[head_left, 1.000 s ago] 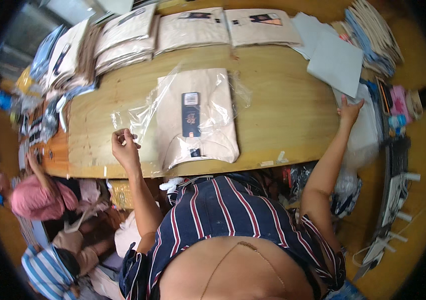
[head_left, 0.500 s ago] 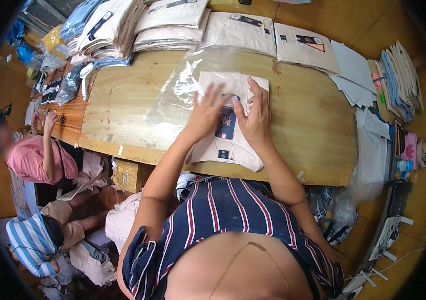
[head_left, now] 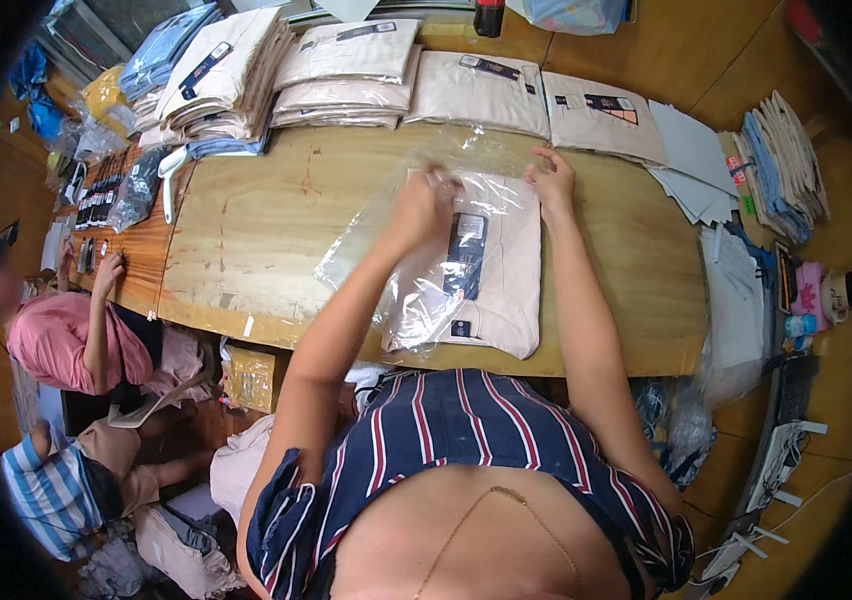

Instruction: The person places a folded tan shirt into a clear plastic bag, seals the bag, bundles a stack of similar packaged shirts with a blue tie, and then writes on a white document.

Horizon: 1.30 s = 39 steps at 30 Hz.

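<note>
A folded pale pink garment (head_left: pixel 516 260) lies on the wooden table in front of me, with a dark hang tag (head_left: pixel 466 250) on its middle and a small dark label near its near edge. A clear plastic bag (head_left: pixel 361 265) spreads over the garment and out past its left side. At the garment's far left part, my left hand (head_left: pixel 421 210) is curled on the bag, its fingertips blurred. My right hand (head_left: pixel 553 185) pinches the bag film at the far right corner, fingers bent. Exactly how much film each hand grips is hard to see.
Along the table's far edge stand stacks of bagged garments (head_left: pixel 346 60). White sheets (head_left: pixel 691 150) and folded cloths (head_left: pixel 781 175) lie at the right. A white-handled tool (head_left: pixel 171 185) rests at the left. A person in pink (head_left: pixel 66 340) works at the left side; another in stripes sits below.
Both hands have gone from lying spread over the garment to curled at its far end, the right one further right. The plastic bag now covers more of the garment.
</note>
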Tool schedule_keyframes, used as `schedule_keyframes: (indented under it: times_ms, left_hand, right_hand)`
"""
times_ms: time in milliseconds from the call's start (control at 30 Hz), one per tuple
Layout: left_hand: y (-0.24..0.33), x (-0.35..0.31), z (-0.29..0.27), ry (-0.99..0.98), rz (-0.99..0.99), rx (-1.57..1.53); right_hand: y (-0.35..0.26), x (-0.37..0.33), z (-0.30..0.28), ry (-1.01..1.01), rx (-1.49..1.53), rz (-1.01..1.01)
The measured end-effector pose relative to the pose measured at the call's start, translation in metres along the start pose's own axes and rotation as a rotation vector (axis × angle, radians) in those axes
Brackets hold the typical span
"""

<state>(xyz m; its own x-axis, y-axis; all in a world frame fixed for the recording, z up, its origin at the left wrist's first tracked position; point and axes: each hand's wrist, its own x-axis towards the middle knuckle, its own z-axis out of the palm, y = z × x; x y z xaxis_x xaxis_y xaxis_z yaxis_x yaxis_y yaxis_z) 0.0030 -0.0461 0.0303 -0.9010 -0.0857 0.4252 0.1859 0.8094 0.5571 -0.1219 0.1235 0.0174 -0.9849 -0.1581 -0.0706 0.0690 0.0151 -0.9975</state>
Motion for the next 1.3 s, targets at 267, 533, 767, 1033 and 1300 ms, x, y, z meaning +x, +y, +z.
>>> schedule_keyframes:
  times_ms: [267, 533, 767, 1033, 1300]
  left_hand:
    - [-0.067, 0.136, 0.005, -0.537, -0.67, -0.806]
    - [-0.018, 0.162, -0.085, -0.48, 0.015, -0.881]
    - [0.037, 0.166, -0.159, -0.234, 0.033, -0.419]
    - [0.064, 0.168, -0.181, 0.117, 0.068, -0.263]
    - [0.072, 0.159, -0.189, 0.092, 0.102, -0.283]
  right_hand:
    - [-0.082, -0.038, -0.013, -0.202, 0.005, -0.5]
    - [-0.129, -0.029, -0.054, -0.014, -0.447, -0.704]
    - [-0.167, 0.001, -0.039, -0.058, -0.831, -0.732]
    - [-0.21, 0.023, -0.027, -0.314, -0.564, -0.813]
    - [-0.223, 0.022, -0.032, -0.403, -0.177, -0.764]
